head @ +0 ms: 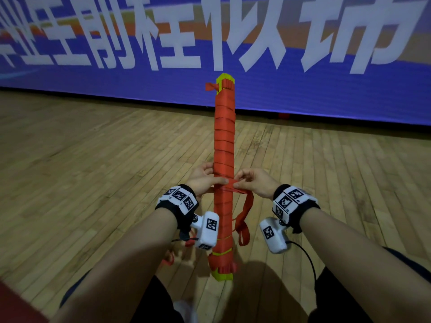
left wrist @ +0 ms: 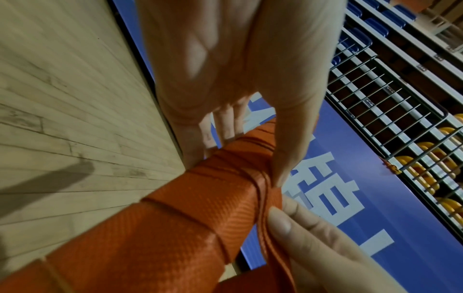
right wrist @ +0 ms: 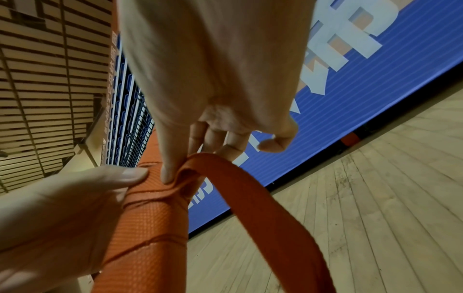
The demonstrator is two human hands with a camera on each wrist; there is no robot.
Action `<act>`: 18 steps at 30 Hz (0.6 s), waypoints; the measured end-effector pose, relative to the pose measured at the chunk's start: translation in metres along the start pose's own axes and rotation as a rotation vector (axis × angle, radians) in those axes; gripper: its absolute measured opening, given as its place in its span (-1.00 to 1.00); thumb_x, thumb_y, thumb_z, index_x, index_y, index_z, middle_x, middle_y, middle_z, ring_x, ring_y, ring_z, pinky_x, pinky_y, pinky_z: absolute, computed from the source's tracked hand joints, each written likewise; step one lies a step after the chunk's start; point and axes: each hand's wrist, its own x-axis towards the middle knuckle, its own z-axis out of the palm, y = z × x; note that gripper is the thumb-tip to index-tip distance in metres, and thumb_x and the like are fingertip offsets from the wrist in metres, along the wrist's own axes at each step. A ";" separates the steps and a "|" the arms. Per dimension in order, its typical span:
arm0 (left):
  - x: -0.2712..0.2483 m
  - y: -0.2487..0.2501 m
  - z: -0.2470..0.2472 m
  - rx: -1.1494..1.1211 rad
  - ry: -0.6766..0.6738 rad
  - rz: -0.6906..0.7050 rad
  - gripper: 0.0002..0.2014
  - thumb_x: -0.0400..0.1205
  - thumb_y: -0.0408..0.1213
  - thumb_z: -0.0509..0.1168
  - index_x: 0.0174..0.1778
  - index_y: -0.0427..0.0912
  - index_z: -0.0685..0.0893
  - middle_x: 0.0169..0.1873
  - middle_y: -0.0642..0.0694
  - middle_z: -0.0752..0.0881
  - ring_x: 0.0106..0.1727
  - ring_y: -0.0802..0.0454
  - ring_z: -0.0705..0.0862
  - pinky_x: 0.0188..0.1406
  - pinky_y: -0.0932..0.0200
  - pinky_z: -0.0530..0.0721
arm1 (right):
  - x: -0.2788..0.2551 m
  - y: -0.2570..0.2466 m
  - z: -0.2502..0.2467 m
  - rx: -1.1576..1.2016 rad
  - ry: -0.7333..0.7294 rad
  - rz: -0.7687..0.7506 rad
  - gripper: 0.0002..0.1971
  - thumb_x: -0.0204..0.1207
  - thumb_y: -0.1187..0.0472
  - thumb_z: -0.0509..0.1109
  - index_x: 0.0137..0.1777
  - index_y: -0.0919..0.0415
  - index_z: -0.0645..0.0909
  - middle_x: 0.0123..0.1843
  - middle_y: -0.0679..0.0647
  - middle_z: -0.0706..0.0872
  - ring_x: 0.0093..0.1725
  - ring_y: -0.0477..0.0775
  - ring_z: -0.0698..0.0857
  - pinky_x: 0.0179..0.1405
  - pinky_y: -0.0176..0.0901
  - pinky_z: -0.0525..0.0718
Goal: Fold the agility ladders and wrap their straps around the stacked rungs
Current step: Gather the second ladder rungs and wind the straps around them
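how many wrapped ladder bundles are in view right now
1. The ladder bundle stands upright on the wooden floor, gripped by the left hand, while the right hand pinches its loose strap.

The strap [right wrist: 263,208] ran off the right wrist view's bottom edge; the bundle [head: 224,159] hid the left fingers [head: 206,167].
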 end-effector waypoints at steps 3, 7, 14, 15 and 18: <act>-0.001 0.000 0.000 -0.040 -0.023 0.011 -0.43 0.43 -0.55 0.49 0.33 -0.23 0.48 0.17 -0.15 0.70 0.14 -0.09 0.71 -0.18 0.13 0.74 | -0.001 0.000 -0.001 -0.029 -0.022 0.022 -0.86 0.53 0.31 0.44 -0.19 0.09 0.57 -0.29 -0.04 0.65 -0.35 -0.18 0.61 -0.30 -0.44 0.57; 0.000 0.000 0.002 -0.096 -0.081 0.015 -0.54 0.49 -0.62 0.39 0.27 -0.24 0.50 0.11 -0.19 0.72 0.11 -0.07 0.70 -0.10 0.11 0.73 | -0.005 0.001 -0.005 0.114 -0.131 0.055 -0.95 0.61 0.35 0.31 0.01 0.33 0.56 -0.17 0.05 0.70 -0.27 -0.25 0.72 -0.18 -0.50 0.62; -0.001 -0.001 0.013 -0.098 -0.078 0.009 -0.47 0.47 -0.60 0.43 0.33 -0.27 0.44 0.01 -0.10 0.71 0.03 0.01 0.71 -0.05 0.05 0.73 | -0.004 0.006 -0.005 0.077 -0.146 0.060 -0.92 0.61 0.34 0.31 0.05 0.33 0.53 -0.17 0.06 0.64 -0.20 -0.08 0.61 -0.19 -0.41 0.62; -0.001 -0.003 0.016 -0.072 -0.050 0.020 -0.40 0.42 -0.57 0.49 0.35 -0.28 0.43 0.06 -0.11 0.70 0.08 -0.03 0.71 0.00 0.00 0.74 | -0.004 0.006 -0.005 0.053 -0.143 0.057 -0.97 0.60 0.34 0.32 -0.01 0.28 0.55 -0.19 0.06 0.63 -0.21 -0.06 0.61 -0.16 -0.34 0.61; -0.001 -0.005 0.019 -0.020 0.001 0.029 -0.25 0.34 -0.51 0.57 0.42 -0.29 0.38 0.21 -0.20 0.67 0.20 -0.13 0.69 0.11 -0.14 0.72 | -0.001 0.008 -0.003 0.020 -0.141 0.050 -0.89 0.57 0.33 0.36 -0.15 0.15 0.55 -0.23 0.06 0.63 -0.23 -0.03 0.60 -0.12 -0.20 0.59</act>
